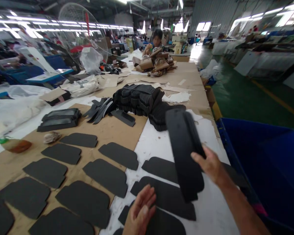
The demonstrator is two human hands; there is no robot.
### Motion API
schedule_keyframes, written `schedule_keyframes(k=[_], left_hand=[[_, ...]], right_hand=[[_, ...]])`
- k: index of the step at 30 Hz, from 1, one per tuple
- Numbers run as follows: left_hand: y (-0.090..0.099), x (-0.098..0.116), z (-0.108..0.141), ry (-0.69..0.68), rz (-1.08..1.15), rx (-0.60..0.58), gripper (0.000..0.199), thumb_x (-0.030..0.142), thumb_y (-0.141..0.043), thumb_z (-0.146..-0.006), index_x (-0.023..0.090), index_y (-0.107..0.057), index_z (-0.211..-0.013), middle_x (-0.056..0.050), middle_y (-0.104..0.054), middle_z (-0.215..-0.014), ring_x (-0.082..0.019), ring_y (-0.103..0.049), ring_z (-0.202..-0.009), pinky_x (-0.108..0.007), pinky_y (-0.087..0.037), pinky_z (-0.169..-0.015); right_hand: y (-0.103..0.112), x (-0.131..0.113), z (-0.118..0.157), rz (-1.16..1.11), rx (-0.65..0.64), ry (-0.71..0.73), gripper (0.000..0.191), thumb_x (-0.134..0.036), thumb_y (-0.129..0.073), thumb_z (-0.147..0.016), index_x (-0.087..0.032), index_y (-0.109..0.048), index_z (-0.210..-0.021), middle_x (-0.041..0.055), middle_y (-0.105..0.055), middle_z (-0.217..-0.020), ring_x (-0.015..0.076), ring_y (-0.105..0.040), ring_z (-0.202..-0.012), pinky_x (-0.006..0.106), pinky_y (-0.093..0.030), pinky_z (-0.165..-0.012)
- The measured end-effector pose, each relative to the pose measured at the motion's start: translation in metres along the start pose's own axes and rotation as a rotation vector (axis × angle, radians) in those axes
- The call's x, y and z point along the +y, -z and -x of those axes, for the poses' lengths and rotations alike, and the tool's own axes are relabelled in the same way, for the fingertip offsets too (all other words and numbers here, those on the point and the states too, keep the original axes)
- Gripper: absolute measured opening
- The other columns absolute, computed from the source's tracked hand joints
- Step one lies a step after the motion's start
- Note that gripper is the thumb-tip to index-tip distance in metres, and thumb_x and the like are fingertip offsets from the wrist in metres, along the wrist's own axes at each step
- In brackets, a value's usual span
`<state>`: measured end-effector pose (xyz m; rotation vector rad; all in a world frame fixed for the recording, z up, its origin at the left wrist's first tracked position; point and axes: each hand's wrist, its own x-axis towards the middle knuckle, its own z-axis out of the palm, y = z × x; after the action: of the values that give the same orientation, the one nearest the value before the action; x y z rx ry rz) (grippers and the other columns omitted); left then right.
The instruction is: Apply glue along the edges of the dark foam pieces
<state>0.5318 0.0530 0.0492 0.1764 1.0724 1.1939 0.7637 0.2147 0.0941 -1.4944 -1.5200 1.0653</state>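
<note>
My right hand (212,163) grips a stack of black foam pieces (185,153) by its right edge, holding it tilted above the table. My left hand (141,210) is empty, fingers stretched, over the flat black cut pieces at the near edge. Beneath the held stack lies one flat black piece (161,168), partly covered by it. Another flat piece (166,195) sits just past my left hand. More such pieces are spread in rows to the left, such as this dark panel (83,200). Farther back rises a large pile of black pieces (137,98).
A smaller black stack (60,119) and a bottle with orange-brown contents (16,145) are at the left. Crumpled brown paper (154,63) lies at the far end, near another person (157,37). A blue bin (264,156) stands against the table's right side.
</note>
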Motion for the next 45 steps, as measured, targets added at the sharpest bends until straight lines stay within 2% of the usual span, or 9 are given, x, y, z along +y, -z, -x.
schedule_keyframes(k=[4, 9, 12, 16, 21, 25, 28, 36, 45], left_hand=[[-0.013, -0.005, 0.023, 0.156, 0.148, -0.036, 0.059, 0.043, -0.076, -0.061, 0.021, -0.06, -0.112, -0.011, -0.058, -0.123, -0.03, -0.049, -0.118, -0.042, -0.037, -0.1], [-0.005, -0.034, 0.052, 0.358, 0.183, 0.187, 0.036, 0.028, -0.074, -0.067, 0.011, -0.063, -0.097, -0.012, -0.07, -0.096, -0.029, -0.064, -0.096, -0.041, -0.05, -0.088], [-0.007, -0.046, 0.06, 0.397, 0.198, 0.141, 0.033, 0.026, -0.07, -0.072, 0.007, -0.062, -0.099, -0.014, -0.071, -0.092, -0.029, -0.066, -0.089, -0.041, -0.053, -0.083], [-0.018, -0.055, 0.065, 0.387, 0.167, 0.06, 0.041, 0.024, -0.068, -0.074, 0.007, -0.058, -0.109, -0.016, -0.07, -0.094, -0.029, -0.068, -0.082, -0.04, -0.054, -0.078], [-0.024, -0.063, 0.074, 0.364, 0.169, 0.119, 0.046, 0.023, -0.067, -0.075, 0.006, -0.054, -0.115, -0.015, -0.07, -0.095, -0.026, -0.068, -0.079, -0.039, -0.054, -0.078], [-0.014, -0.065, 0.086, 0.308, 0.229, 0.159, 0.045, 0.023, -0.069, -0.073, 0.007, -0.056, -0.113, -0.015, -0.071, -0.093, -0.025, -0.068, -0.079, -0.04, -0.053, -0.082], [0.001, -0.066, 0.096, 0.236, 0.249, 0.218, 0.044, 0.022, -0.071, -0.071, 0.009, -0.057, -0.111, -0.014, -0.071, -0.09, -0.026, -0.068, -0.077, -0.042, -0.053, -0.081], [0.059, -0.058, 0.127, 0.053, 0.439, 0.34, 0.051, 0.028, -0.07, -0.071, 0.009, -0.055, -0.116, -0.016, -0.07, -0.091, -0.03, -0.068, -0.081, -0.046, -0.051, -0.084], [0.154, 0.008, 0.139, -0.178, 0.48, 0.54, 0.048, 0.021, -0.066, -0.076, 0.009, -0.052, -0.12, -0.011, -0.072, -0.088, -0.023, -0.069, -0.079, -0.038, -0.053, -0.084]], right_hand=[[-0.042, -0.026, 0.134, 0.009, -0.47, -0.05, 0.048, -0.026, -0.053, -0.073, -0.026, -0.056, -0.121, 0.0036, -0.062, -0.117, 0.0229, -0.057, -0.107, 0.034, -0.043, -0.095], [-0.051, -0.009, 0.203, -0.196, -0.48, -0.268, 0.043, -0.041, -0.052, -0.077, -0.026, -0.06, -0.116, 0.0028, -0.067, -0.103, 0.0231, -0.061, -0.094, 0.03, -0.048, -0.079], [-0.039, 0.013, 0.213, -0.24, -0.387, -0.365, 0.046, -0.053, -0.048, -0.08, -0.019, -0.064, -0.108, 0.0048, -0.066, -0.098, 0.0228, -0.059, -0.091, 0.029, -0.047, -0.074], [-0.03, 0.022, 0.22, -0.2, -0.303, -0.339, 0.041, -0.053, -0.047, -0.081, -0.016, -0.064, -0.077, -0.0007, -0.057, -0.066, 0.0146, -0.052, -0.063, 0.023, -0.039, -0.056], [-0.026, 0.026, 0.229, -0.139, -0.255, -0.287, 0.041, -0.053, -0.046, -0.083, -0.016, -0.059, -0.068, -0.0017, -0.052, -0.06, 0.0129, -0.049, -0.059, 0.022, -0.036, -0.053], [-0.018, 0.053, 0.221, 0.029, -0.069, -0.182, 0.046, -0.055, -0.038, -0.085, -0.019, -0.061, -0.101, 0.0078, -0.064, -0.098, 0.0234, -0.058, -0.092, 0.034, -0.046, -0.079], [-0.025, 0.077, 0.198, 0.357, 0.09, 0.075, 0.056, -0.059, -0.04, -0.082, -0.02, -0.052, -0.12, 0.0125, -0.051, -0.128, 0.0286, -0.044, -0.118, 0.045, -0.034, -0.099], [-0.095, 0.07, 0.141, 0.628, 0.044, 0.488, 0.061, -0.057, -0.031, -0.087, -0.013, -0.046, -0.126, 0.0178, -0.044, -0.134, 0.0294, -0.038, -0.124, 0.045, -0.034, -0.1], [-0.217, 0.016, 0.091, 0.715, -0.106, 0.654, 0.06, -0.053, -0.042, -0.084, -0.011, -0.045, -0.128, 0.0192, -0.035, -0.141, 0.0309, -0.031, -0.129, 0.043, -0.029, -0.102]])
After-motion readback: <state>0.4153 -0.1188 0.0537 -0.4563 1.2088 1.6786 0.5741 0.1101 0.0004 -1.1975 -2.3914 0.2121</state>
